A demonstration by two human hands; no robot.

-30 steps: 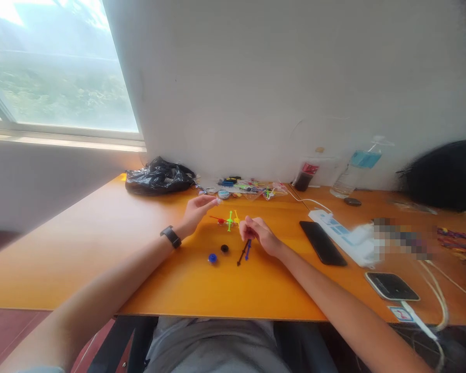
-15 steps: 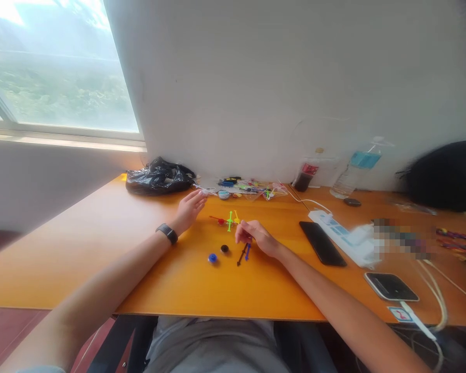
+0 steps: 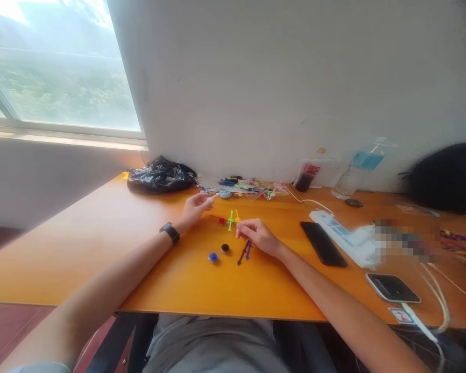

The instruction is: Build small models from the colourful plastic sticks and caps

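Note:
Near the back of the desk my left hand (image 3: 196, 208) is closed around a small white object with a thin tip (image 3: 213, 198); its exact kind is too small to tell. My right hand (image 3: 261, 237) has its fingertips pinched together, and whatever may be in them is hidden. Just below it lie a black arrow piece (image 3: 242, 255) and a blue arrow piece (image 3: 248, 251). Beyond its fingertips are green (image 3: 230, 221), yellow (image 3: 236, 215) and red (image 3: 221, 220) pieces, close together. A black round piece (image 3: 225, 248) and a blue round piece (image 3: 213, 257) sit nearer to me.
Along the wall lie a black plastic bag (image 3: 161, 175), a light-blue round tub (image 3: 224, 194) and mixed small parts (image 3: 252, 187). To the right are a phone (image 3: 323, 243), a white power strip (image 3: 337, 230), a water bottle (image 3: 345, 181) and a charging device (image 3: 393, 288).
My left hand has closed on the small white object and drawn it slightly toward the right. My right hand stays nearly in place, still pinched.

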